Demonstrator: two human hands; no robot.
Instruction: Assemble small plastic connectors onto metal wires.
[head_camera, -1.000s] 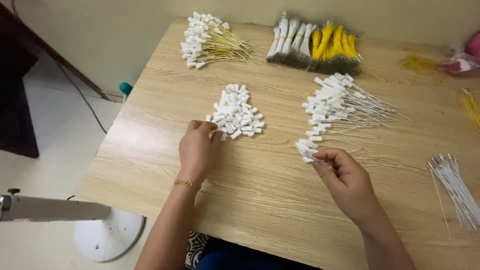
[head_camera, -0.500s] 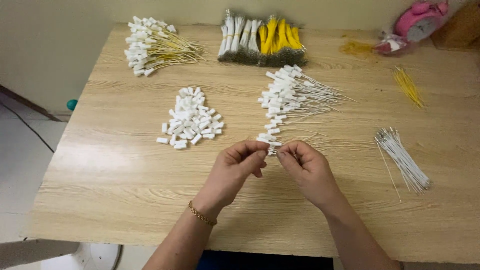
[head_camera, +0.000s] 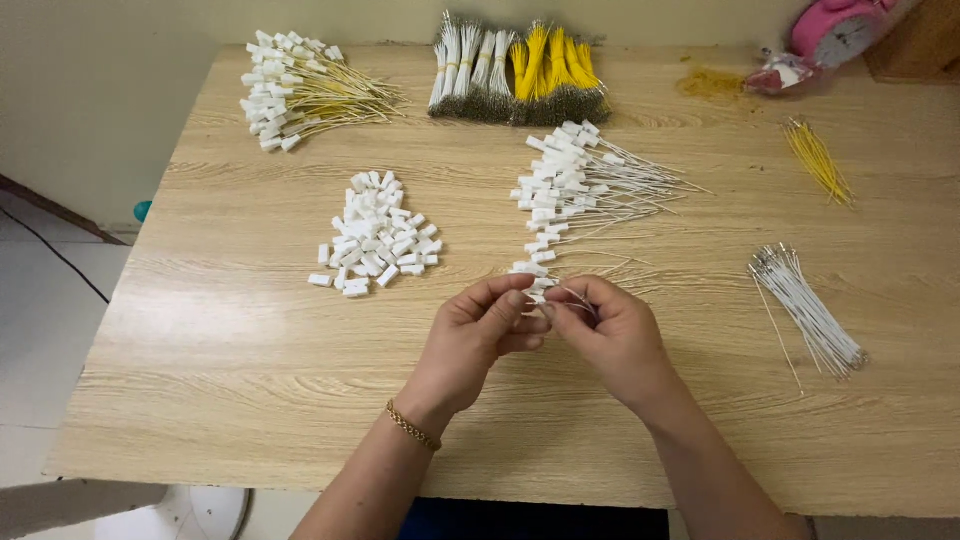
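Both hands met above the pale wooden table (head_camera: 250, 340): the left hand (head_camera: 478, 335) pinched a small white plastic connector (head_camera: 537, 296), the right hand (head_camera: 612, 335) gripped thin white wires (head_camera: 575, 297). A slipped wire could miss its slot.

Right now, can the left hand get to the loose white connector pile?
Probably yes: the connector pile lies just up-left of the left hand on bare table, nothing between.
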